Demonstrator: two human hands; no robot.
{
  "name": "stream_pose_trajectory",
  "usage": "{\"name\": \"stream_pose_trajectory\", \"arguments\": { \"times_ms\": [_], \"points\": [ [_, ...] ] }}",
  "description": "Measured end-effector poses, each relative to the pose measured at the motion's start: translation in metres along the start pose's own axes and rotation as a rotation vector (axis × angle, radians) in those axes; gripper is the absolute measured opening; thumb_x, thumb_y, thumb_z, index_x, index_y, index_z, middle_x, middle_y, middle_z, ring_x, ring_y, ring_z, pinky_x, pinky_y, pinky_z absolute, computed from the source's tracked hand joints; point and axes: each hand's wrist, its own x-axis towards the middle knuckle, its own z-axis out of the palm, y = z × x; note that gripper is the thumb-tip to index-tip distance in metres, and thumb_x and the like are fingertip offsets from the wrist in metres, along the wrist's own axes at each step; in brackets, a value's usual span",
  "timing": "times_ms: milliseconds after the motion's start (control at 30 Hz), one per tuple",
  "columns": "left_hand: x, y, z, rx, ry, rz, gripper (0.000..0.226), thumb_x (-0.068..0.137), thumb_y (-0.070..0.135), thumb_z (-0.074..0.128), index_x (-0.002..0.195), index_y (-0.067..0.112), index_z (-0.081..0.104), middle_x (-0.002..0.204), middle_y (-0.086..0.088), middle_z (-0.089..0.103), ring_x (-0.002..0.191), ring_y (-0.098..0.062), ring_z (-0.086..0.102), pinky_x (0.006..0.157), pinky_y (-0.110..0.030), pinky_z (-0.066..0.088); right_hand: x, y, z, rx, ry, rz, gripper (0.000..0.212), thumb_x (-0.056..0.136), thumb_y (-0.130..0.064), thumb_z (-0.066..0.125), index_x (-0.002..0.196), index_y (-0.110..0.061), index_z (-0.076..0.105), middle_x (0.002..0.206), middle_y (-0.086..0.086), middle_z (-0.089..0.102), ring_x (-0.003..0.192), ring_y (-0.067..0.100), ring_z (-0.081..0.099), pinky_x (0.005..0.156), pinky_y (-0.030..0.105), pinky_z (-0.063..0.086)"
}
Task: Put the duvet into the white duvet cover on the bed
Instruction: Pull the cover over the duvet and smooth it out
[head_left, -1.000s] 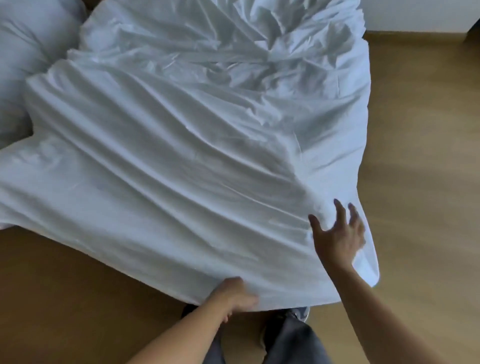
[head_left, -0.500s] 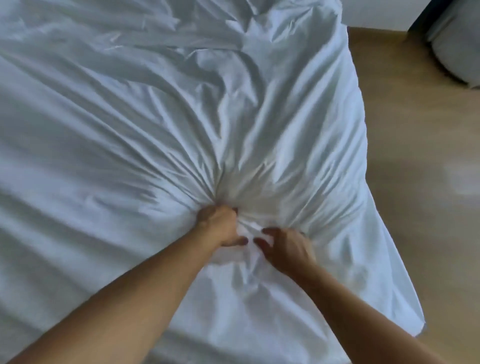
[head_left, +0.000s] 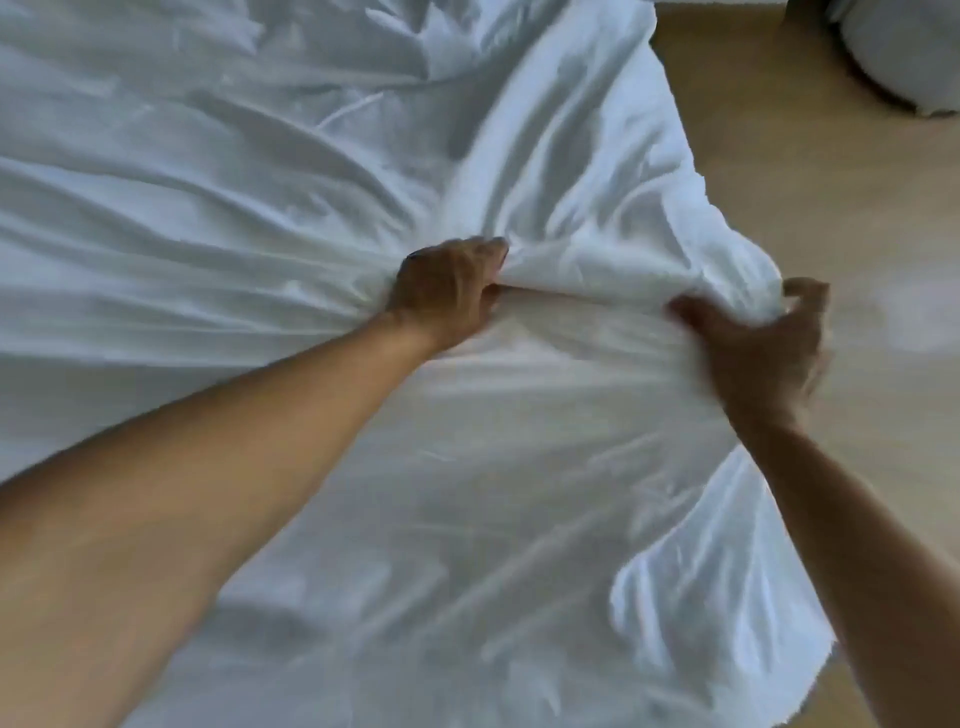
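Fists bunch the white duvet cover (head_left: 260, 218): my left hand (head_left: 447, 291) farther in, right hand (head_left: 753, 348) nearer its side edge, fabric taut crosswise between

White duvet cover (head_left: 260, 218) lies rumpled across the bed; a bunched ridge gathered mid-frame.
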Motion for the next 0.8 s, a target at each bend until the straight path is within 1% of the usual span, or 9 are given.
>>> {"name": "stream_pose_trajectory", "arguments": {
  "times_ms": [67,167,267,333,400,567,633,733,800],
  "points": [
    [-0.022,0.012,0.008,-0.008,0.039,-0.162,0.042,0.088,0.049,0.063,0.118,0.021,0.054,0.111,-0.011,0.065,0.101,-0.034,0.062,0.08,-0.044,0.048,-0.006,0.017,0.005,-0.056,-0.036,0.014,0.113,0.041,-0.1,0.063,0.131,-0.036,0.037,0.114,0.0,0.063,0.112,0.032,0.06,0.091,0.048,0.046],
    [-0.077,0.049,0.035,0.132,-0.685,-0.308,0.086,0.093,0.063,0.051,0.159,0.02,0.018,0.165,-0.009,0.017,0.151,-0.029,0.018,0.122,-0.054,0.014,-0.056,0.067,0.012,-0.128,-0.838,0.34,0.132,0.052,-0.089,0.066,0.157,-0.027,0.017,0.156,0.011,0.038,0.143,0.034,0.035,0.115,0.05,0.032],
    [-0.021,0.041,0.004,-0.075,-0.811,-0.239,0.087,0.065,0.077,0.061,0.136,0.026,0.057,0.144,-0.001,0.052,0.127,-0.021,0.053,0.102,-0.03,0.045,-0.065,0.099,0.007,-0.282,-0.831,0.303,0.118,0.054,-0.094,0.057,0.137,-0.011,0.048,0.133,0.017,0.056,0.126,0.038,0.05,0.103,0.045,0.043],
    [0.03,0.041,-0.019,-0.274,-0.55,-0.376,0.079,0.051,0.079,0.059,0.112,0.029,0.072,0.115,0.005,0.069,0.099,-0.012,0.065,0.075,-0.013,0.044,-0.057,0.104,0.003,-0.397,-0.712,0.135,0.111,0.053,-0.099,0.046,0.116,-0.008,0.056,0.116,0.015,0.06,0.114,0.037,0.054,0.093,0.044,0.043],
    [0.06,0.057,-0.021,-0.301,-0.35,-0.464,0.092,0.055,0.083,0.07,0.132,0.034,0.059,0.121,0.003,0.061,0.107,-0.015,0.06,0.088,-0.023,0.044,-0.052,0.1,-0.007,-0.271,-0.778,0.145,0.101,0.055,-0.098,0.047,0.109,-0.013,0.051,0.109,0.008,0.061,0.107,0.034,0.059,0.082,0.041,0.043],
    [0.056,0.146,0.054,0.003,-0.733,-0.516,0.063,0.095,0.063,0.051,0.129,0.01,0.061,0.13,-0.021,0.063,0.119,-0.038,0.059,0.096,-0.041,0.048,-0.058,0.102,-0.027,-0.154,-1.129,0.143,0.054,0.089,-0.07,0.053,0.094,-0.016,0.052,0.095,0.003,0.066,0.098,0.031,0.063,0.075,0.036,0.044],
    [0.075,0.133,0.036,-0.019,-0.506,-0.419,0.051,0.1,0.057,0.042,0.113,0.014,0.066,0.116,-0.022,0.068,0.105,-0.04,0.065,0.082,-0.042,0.05,-0.027,0.102,-0.037,-0.016,-1.0,-0.008,0.041,0.096,-0.054,0.054,0.074,-0.019,0.052,0.073,-0.004,0.064,0.086,0.024,0.066,0.067,0.032,0.045],
    [0.071,0.097,0.011,0.131,0.305,-0.406,0.019,0.096,0.038,0.045,0.087,0.021,0.048,0.085,-0.015,0.062,0.077,-0.039,0.06,0.06,-0.038,0.038,0.003,0.126,-0.051,0.171,-0.569,-0.162,0.042,0.095,-0.055,0.051,0.067,-0.025,0.039,0.068,-0.012,0.06,0.06,0.007,0.056,0.047,0.011,0.036],
    [0.023,0.126,0.033,0.226,0.18,-0.505,0.02,0.099,0.033,0.042,0.108,0.02,0.055,0.105,-0.015,0.063,0.095,-0.037,0.06,0.077,-0.043,0.042,-0.009,0.156,-0.052,0.055,-0.693,-0.086,0.033,0.099,-0.049,0.05,0.08,-0.022,0.051,0.068,-0.008,0.063,0.063,0.012,0.059,0.053,0.015,0.042]
  ]
}}
